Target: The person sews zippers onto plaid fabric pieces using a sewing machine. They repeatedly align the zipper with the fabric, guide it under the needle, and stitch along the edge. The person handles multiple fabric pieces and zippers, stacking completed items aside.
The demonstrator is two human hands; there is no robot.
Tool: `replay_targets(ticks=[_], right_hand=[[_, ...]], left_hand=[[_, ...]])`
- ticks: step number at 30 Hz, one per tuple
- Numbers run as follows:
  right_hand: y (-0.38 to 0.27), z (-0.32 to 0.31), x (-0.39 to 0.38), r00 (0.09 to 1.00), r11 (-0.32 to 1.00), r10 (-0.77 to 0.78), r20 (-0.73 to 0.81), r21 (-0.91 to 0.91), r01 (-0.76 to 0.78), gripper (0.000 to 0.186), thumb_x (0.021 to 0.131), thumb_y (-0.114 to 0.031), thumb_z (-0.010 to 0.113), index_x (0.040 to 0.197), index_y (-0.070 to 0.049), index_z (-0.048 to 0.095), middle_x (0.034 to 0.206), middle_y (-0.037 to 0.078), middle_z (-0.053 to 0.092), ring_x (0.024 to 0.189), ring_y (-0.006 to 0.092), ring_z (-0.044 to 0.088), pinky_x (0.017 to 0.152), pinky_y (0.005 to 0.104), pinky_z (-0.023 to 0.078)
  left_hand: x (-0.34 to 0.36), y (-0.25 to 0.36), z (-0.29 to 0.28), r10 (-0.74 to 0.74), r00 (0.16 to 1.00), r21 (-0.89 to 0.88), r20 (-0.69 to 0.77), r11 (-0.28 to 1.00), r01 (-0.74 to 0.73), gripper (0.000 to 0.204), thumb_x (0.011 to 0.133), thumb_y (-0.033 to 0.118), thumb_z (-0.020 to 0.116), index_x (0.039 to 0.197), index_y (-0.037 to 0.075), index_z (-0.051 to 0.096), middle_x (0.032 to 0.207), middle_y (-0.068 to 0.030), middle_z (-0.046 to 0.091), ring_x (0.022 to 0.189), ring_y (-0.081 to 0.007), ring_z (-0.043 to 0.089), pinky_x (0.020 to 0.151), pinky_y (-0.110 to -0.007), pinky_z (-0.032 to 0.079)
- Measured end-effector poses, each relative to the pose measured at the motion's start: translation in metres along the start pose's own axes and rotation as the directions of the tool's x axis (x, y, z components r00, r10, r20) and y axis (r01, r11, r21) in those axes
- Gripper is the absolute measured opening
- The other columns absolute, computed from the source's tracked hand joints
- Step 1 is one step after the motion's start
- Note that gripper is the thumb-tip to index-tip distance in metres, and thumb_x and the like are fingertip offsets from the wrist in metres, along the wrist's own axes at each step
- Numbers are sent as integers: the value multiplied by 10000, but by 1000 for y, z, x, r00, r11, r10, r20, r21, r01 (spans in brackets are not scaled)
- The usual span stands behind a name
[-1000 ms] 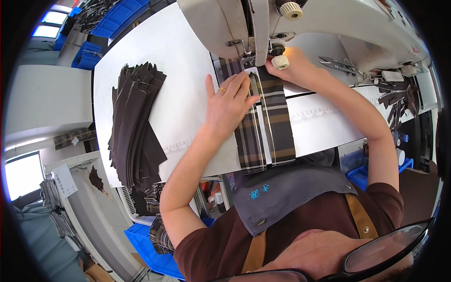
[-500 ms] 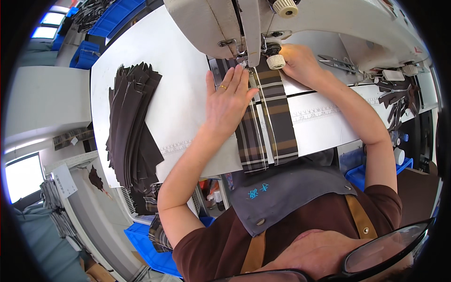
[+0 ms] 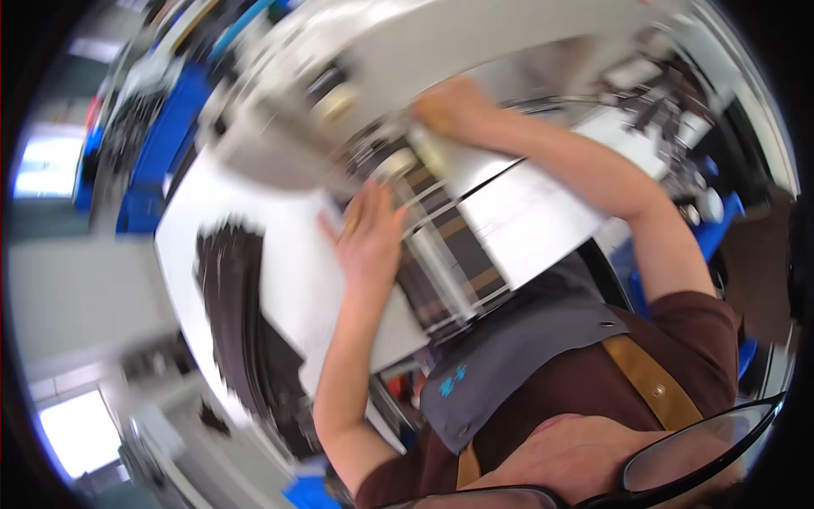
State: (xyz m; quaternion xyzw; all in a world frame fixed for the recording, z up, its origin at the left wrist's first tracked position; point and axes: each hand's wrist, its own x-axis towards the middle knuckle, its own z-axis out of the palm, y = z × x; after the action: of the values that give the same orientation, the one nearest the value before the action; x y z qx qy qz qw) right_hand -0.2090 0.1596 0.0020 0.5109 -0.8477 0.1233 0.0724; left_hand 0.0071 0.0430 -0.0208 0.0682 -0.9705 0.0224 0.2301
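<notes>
Evidently a blurred moment, much of the scene smeared. Plaid cloth, dark with brown and pale stripes, lies at mid-frame on a white worktable. It slants from under the white sewing machine down to the apron; whether its lower end touches the apron, I can't tell. Pale lines run lengthwise along it.

Left hand: just left of centre, palm down, fingers stretched out and a little spread, at the cloth's left edge, fingertips close below the machine head. Gold-coloured ring on one finger. Grasping nothing that I can see.

Right hand: upper middle, beyond the cloth, beside the machine, fingers blurred and seemingly curled; cannot tell if they grip anything. The two hands are well apart, the upper end of the cloth between them.

Left of frame: a long pile of dark brown fabric pieces on the table. Upper right: dark scraps. Upper left: a blue bin. Bottom right: black-framed glasses, worn by the person.
</notes>
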Motion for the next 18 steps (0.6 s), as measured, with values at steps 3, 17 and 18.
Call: replay_targets(ticks=[3, 17, 18], right_hand=[[1, -23, -38, 929, 986, -111, -353, 75, 147, 175, 821, -200, 580, 839, -36, 637, 794, 142, 620, 759, 319, 591, 652, 407, 476], [251, -118, -235, 893, 836, 432, -125, 428, -344, 152, 757, -70, 678, 898, -12, 673, 885, 78, 622, 888, 202, 603, 778, 296, 472], [252, -114, -235, 909, 827, 397, -123, 477, -297, 151, 767, -72, 676, 901, -2, 673, 894, 81, 626, 873, 185, 602, 775, 286, 468]], left_hand=[[-4, -5, 3, 7, 1000, 5, 11, 1000, -7, 370, 873, 297, 583, 1193, 113, 600, 1242, -4, 580, 1114, -171, 541, 1056, -587, 133], [-3, -3, -4, 14, 999, -11, 45, 1000, -13, 331, 901, 235, 548, 1187, 75, 593, 1253, -26, 569, 1120, -183, 531, 1060, -494, 212], [-3, -3, -5, 8, 999, -18, 50, 1000, -7, 331, 902, 234, 547, 1190, 76, 591, 1255, -30, 568, 1123, -186, 530, 1051, -496, 230]])
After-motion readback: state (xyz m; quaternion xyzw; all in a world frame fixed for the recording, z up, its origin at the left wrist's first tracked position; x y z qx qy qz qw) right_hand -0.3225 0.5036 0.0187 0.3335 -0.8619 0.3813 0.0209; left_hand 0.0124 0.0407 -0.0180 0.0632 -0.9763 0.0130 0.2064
